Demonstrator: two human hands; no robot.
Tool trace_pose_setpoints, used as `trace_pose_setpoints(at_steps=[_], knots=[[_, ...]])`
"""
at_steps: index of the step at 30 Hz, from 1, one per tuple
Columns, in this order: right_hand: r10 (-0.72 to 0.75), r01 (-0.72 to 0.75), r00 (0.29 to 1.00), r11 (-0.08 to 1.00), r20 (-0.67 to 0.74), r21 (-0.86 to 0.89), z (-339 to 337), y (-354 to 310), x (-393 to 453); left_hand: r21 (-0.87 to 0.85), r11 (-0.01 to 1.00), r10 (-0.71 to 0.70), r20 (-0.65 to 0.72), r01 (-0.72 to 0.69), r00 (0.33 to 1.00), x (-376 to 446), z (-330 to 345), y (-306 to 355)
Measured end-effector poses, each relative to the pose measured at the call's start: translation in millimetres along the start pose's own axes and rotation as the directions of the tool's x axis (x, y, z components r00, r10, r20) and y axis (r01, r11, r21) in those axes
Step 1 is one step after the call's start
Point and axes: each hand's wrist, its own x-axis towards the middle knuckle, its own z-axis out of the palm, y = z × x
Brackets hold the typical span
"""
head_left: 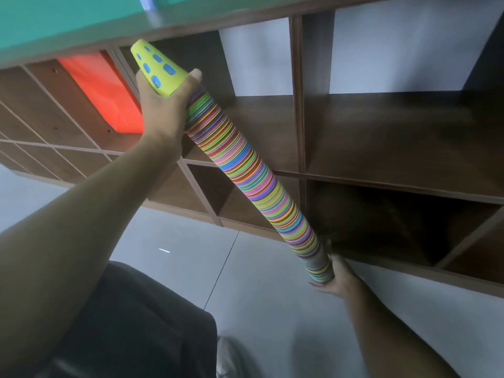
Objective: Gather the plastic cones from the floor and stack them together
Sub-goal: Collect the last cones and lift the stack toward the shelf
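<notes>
**Tall cone stack held at both ends**

Running on a slant from upper left of centre down to lower right: a long stack of plastic cones (256,178), rims banded in green, pink, orange, blue and yellow. At the top end, a yellow cone (155,65) pierced with holes showing blue. Clasped round that top end, the left hand (163,105), fingers and thumb curled about the yellow cone's lower part. Down at the lower right, the right hand (336,276) cupping the stack's base, fingers wrapped round behind the bottom rims. Behind the stack, a dark wooden cubby shelf (300,105) filling the upper frame, with an orange bin (109,91) in one cubby at upper left. Below, a grey tiled floor (177,241), and a dark trouser leg (131,323) at bottom left.
</notes>
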Motion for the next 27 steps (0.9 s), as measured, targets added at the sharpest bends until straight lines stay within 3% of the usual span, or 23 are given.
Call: trace_pose_setpoints(at_steps=[6, 14, 21, 24, 27], knots=[[0.103, -0.085, 0.992, 0.974, -0.075, 0.211, 26.1, -9.6, 4.4, -0.052, 0.998, -0.029, -0.072, 0.025, 0.997, -2.5, -0.8, 0.7], [-0.042, 0.088, 0.985, 0.956, -0.166, 0.281, 41.0, -4.5, -24.7, -0.106, 0.994, -0.046, -0.085, 0.037, 0.995, -3.6, -9.0, 10.2], [-0.179, 0.251, 0.960, 0.891, -0.215, 0.380, 41.0, -12.9, -88.8, -0.264, 0.965, -0.008, -0.033, -0.001, 0.999, -8.2, -18.2, 52.9], [-0.246, 0.302, 0.950, 0.881, -0.193, 0.365, 36.6, -16.6, -121.6, -0.344, 0.939, -0.032, -0.038, 0.017, 0.999, -15.2, -21.0, 68.9], [-0.318, 0.387, 0.911, 0.879, -0.263, 0.280, 24.0, -31.0, -153.3, -0.417, 0.909, -0.020, -0.016, 0.011, 1.000, -22.8, -20.9, 84.5]])
